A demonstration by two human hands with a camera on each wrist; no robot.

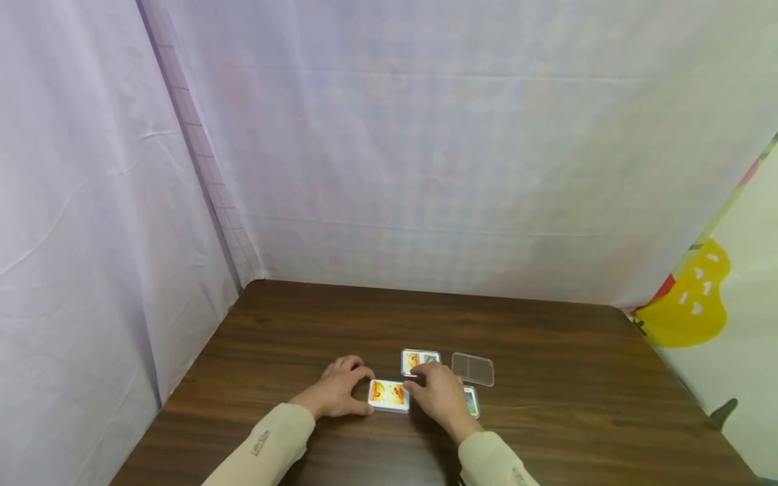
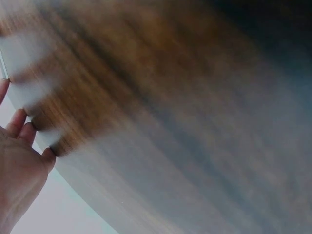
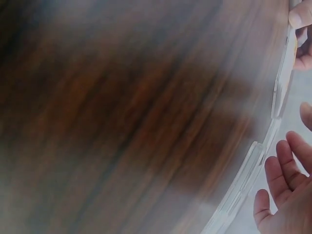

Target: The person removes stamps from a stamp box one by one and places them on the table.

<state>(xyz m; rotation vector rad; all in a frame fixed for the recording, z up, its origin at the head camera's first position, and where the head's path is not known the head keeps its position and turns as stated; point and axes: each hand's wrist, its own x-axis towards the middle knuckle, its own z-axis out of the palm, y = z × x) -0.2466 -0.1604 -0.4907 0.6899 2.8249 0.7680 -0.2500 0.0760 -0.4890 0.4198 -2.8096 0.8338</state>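
A flat, clear-edged case (image 1: 389, 395) showing two orange pictures lies on the dark wood table between the hands. My left hand (image 1: 340, 393) holds its left side, thumb at the near corner and index finger at the far corner. My right hand (image 1: 440, 398) is at its right side, thumb and fingertips close to the edge. In the right wrist view the right hand's fingers (image 3: 285, 168) are spread and relaxed. Behind stands a second picture case (image 1: 419, 361), partly covered by the right fingers. Another case (image 1: 471, 403) with a green-blue picture shows beside the right hand, mostly hidden.
A transparent, divided lid or tray (image 1: 473, 370) lies at the right behind the right hand. The brown wood-grain table (image 1: 547, 351) has rounded far corners. Pale curtains (image 1: 413, 169) hang along its back and left sides.
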